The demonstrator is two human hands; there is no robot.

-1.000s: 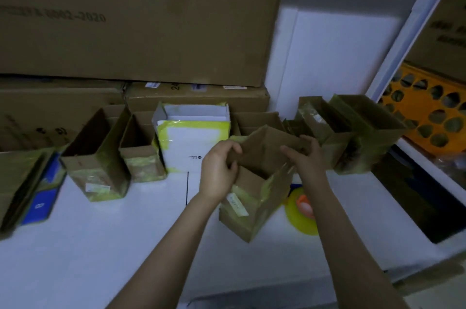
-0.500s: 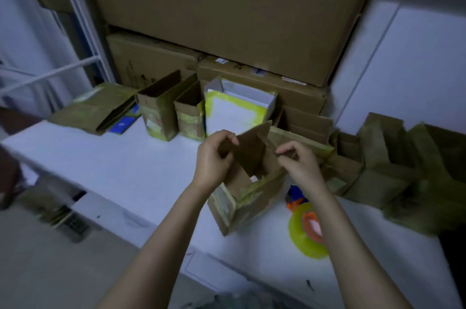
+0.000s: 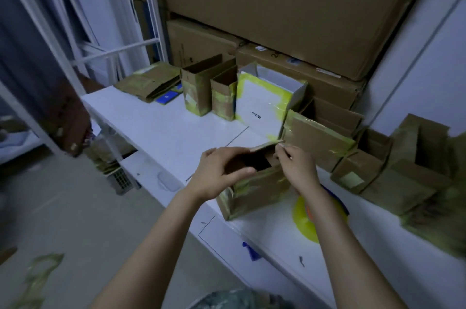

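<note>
Currently the cardboard box [image 3: 254, 190] at the edge of the table [image 3: 156, 132] is being closed: its rim is gripped by the left hand [image 3: 219, 172], a flap [image 3: 264, 146] pinched by the right hand [image 3: 297, 170]. Next, the flaps likely need flattening.

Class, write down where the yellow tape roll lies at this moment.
Head view: the yellow tape roll lies on the white table, right of centre, beside the small cardboard box and partly hidden by the right forearm.

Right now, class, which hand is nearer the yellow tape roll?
Right. The right hand pinches a flap of the cardboard box, close beside the tape roll; the left hand holds the box's opposite side.
</note>
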